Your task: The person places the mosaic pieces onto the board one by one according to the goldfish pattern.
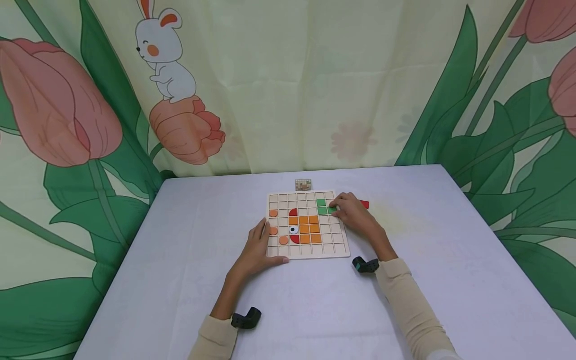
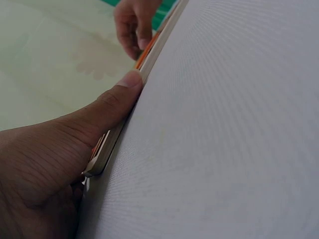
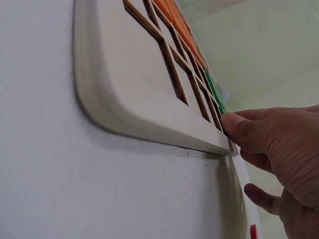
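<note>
A pale wooden grid board (image 1: 308,254) lies on the table. My left hand (image 1: 256,252) braces its near left corner, thumb stretched along the front edge and fingers along the left side. In the left wrist view, the thumb (image 2: 112,102) presses against the board's edge. My right hand (image 1: 355,214) is over the board's right side and pinches a green square tile (image 1: 332,210) at a grid cell. Beside it sit other green tiles (image 1: 321,203). Orange square tiles (image 1: 309,229), an eye piece (image 1: 294,230), red quarter-round pieces (image 1: 294,212) and orange discs (image 1: 283,240) fill other cells.
A small patterned card (image 1: 303,185) lies just behind the board. Part of a red piece (image 1: 365,204) shows on the table beyond my right hand. The white-covered table (image 1: 216,210) meets a printed curtain (image 1: 279,90) at the back.
</note>
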A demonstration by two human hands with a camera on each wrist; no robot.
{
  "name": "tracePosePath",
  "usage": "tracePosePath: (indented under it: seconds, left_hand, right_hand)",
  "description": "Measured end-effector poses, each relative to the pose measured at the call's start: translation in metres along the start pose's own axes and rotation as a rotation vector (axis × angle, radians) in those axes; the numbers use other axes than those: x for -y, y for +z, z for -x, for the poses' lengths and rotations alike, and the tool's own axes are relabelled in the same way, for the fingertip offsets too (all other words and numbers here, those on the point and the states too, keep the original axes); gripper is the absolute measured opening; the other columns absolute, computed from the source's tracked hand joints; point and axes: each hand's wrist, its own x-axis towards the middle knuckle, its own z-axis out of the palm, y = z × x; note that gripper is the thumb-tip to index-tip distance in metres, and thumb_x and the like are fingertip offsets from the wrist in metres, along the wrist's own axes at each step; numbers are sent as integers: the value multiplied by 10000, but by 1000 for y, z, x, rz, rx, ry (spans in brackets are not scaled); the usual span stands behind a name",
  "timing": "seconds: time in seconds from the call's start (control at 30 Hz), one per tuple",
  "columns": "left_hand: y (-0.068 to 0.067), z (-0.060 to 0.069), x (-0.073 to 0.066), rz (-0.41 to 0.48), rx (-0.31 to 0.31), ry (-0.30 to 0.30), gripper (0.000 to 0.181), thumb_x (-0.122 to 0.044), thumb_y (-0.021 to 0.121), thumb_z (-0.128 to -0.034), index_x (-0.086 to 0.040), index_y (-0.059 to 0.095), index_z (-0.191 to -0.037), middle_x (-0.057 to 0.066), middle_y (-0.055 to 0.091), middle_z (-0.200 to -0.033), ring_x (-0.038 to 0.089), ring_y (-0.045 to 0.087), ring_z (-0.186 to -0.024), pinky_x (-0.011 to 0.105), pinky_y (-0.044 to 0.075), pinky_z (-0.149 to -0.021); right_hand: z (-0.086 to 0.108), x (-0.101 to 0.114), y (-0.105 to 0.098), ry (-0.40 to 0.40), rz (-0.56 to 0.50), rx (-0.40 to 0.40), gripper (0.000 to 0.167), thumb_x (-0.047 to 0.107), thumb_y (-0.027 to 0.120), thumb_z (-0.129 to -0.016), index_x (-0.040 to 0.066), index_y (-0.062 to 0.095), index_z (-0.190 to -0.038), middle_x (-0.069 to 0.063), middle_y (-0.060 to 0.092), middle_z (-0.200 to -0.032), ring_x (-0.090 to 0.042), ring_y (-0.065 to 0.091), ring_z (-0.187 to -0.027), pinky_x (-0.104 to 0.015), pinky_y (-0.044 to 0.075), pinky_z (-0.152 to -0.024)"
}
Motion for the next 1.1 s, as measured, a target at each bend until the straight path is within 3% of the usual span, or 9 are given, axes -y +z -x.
tracePosePath:
  seconds: [0.27, 0.57, 0.83, 0.97, 1.1]
  left_hand:
    - [2, 0, 0, -5, 2, -11, 1258, -481, 927, -784, 32, 203, -1675, 212, 145, -1773, 417, 191, -1615, 571, 377, -1248]
    - [1, 1, -1, -6, -3, -3, 1244, -480, 922, -788, 38, 214, -1670, 218, 159, -1767, 420, 199, -1609, 572, 390, -1239]
    - [1, 0, -2, -18, -1, -5, 1240, -479, 924, -790, 33, 218, -1672, 218, 153, -1770, 421, 197, -1612, 579, 386, -1240]
    - [2, 0, -1, -19, 1, -14, 1247, -487, 922, -787, 20, 212, -1677, 204, 145, -1776, 412, 193, -1614, 574, 390, -1238]
    - [3, -1, 1, -14, -3, -13, 1253, -492, 921, -785, 21, 208, -1678, 203, 143, -1776, 411, 193, -1613, 571, 393, -1237]
  right_hand:
    - [0, -8, -1, 15, 2, -29, 306, 150, 730, -1013, -16, 748, -1269, -198, 698, -1291, -377, 564, -1280, -537, 478, -1137]
    - [12, -27, -18, 176, -124, -110, 303, 156, 655, -1054, -5, 715, -1303, -213, 637, -1374, -397, 500, -1373, -588, 434, -1183]
    - [23, -50, -24, 266, -38, -110, 383, 131, 689, -1031, -56, 657, -1363, -305, 572, -1383, -461, 518, -1311, -602, 500, -1106]
    - [25, -54, -23, 274, -34, -110, 353, 40, 675, -1016, -103, 651, -1337, -333, 577, -1321, -472, 550, -1240, -595, 524, -1066]
    - [25, -56, -24, 221, -104, -84, 283, -94, 584, -1010, -96, 688, -1274, -319, 585, -1296, -474, 570, -1227, -600, 517, -1076]
